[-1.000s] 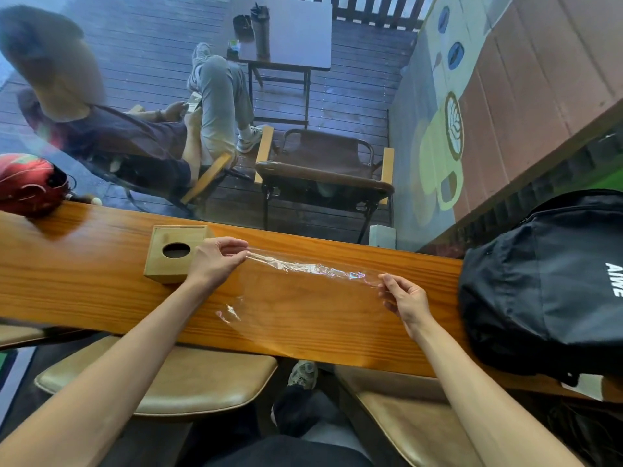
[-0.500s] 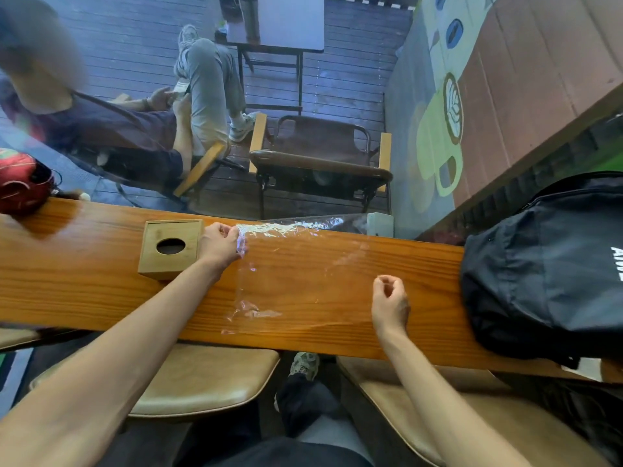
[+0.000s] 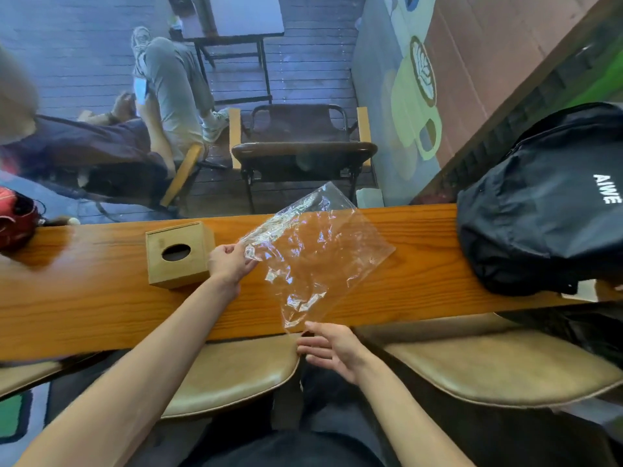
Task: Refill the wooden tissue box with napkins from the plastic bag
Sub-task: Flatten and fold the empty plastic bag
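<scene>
The wooden tissue box point(image 3: 178, 252), with an oval hole in its lid, stands on the long wooden counter point(image 3: 84, 308). Just right of it my left hand point(image 3: 229, 262) pinches one corner of a clear plastic bag point(image 3: 313, 254). The bag hangs lifted and crumpled above the counter, and I see no napkins inside it. My right hand point(image 3: 332, 348) is below the counter's near edge, fingers spread, close to the bag's lowest corner and holding nothing.
A black backpack point(image 3: 546, 203) lies on the counter's right end and a red helmet point(image 3: 15, 219) at its left end. Padded stools point(image 3: 499, 362) sit under the counter. Beyond the glass a person sits in a chair beside an empty chair point(image 3: 301, 146).
My right hand let go of the bag and dropped back below the counter edge. My left hand raised the bag so that it now hangs tilted and open to view.
</scene>
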